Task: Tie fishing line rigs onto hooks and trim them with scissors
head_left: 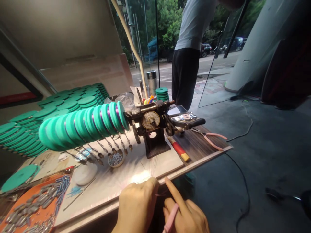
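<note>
My left hand (138,204) is closed in a pinch at the table's front edge. Faint thin line shows by its fingertips, toward the other hand. Close beside it, my right hand (188,215) has its index finger stretched to the edge, while its other fingers curl round a pink-handled tool (171,218) whose working end is hidden. Beyond the hands stands a dark metal hand-crank winder (156,139) with a round dial (150,120). A row of green foam spools (84,124) sits on its shaft, with several small metal weights (100,155) hanging below.
At left, an orange tray (18,207) holds metal pieces. A small bowl of beads (116,160) and a white round lid (84,174) lie nearby. Pink-handled pliers (213,137) and a red-yellow handle (179,149) rest at right. Stacked green spools (73,97) stand behind; a person (188,55) stands beyond.
</note>
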`<state>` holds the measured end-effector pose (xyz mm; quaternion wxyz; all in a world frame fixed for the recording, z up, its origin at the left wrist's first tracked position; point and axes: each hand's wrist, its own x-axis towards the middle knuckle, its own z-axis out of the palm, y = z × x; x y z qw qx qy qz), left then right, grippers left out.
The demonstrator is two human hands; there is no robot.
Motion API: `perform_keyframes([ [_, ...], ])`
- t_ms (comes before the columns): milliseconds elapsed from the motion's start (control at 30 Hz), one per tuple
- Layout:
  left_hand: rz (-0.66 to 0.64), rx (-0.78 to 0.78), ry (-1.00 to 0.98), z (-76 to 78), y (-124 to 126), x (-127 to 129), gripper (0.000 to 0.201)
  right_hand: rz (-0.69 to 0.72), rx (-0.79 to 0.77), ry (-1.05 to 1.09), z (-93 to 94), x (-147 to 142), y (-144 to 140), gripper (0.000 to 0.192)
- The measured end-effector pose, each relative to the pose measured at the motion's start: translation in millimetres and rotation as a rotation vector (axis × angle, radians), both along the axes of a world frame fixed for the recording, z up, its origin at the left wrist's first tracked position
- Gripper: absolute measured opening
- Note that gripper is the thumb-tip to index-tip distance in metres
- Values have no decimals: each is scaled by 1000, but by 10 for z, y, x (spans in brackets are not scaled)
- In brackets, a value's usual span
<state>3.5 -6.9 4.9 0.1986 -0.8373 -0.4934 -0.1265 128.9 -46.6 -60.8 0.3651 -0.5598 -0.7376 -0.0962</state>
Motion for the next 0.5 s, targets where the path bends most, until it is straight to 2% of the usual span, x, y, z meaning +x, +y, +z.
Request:
perform_keyframes([
  [500,12,20,-32,-35,-8,17,21,-7,16,-68,-6,15,14,27],
])
